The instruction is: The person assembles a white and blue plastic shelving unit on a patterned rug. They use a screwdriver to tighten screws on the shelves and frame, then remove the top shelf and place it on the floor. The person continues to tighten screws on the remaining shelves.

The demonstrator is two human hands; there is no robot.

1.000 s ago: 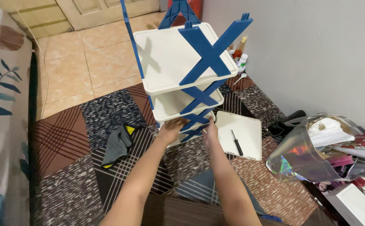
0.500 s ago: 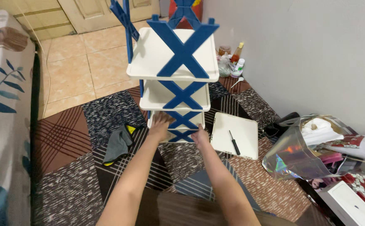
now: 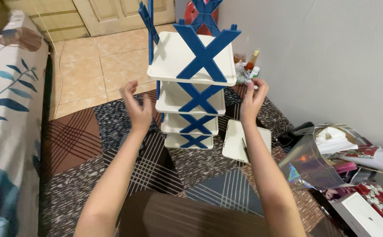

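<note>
1. We stand a white rack with blue crosses on the rug, between our two hands.
2. Our left hand and right hand are open wide, holding nothing.
3. Next, we think, both hands must close gently on its sides.
4. Earlier our hands held the rack down low; now they are let go and higher up.

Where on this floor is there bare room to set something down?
Free: patchwork rug between bed and shelf rack; tiled floor toward door. Crowded: right of white board, clutter along wall; bottles behind rack. Left hand, right hand flank it.
</note>
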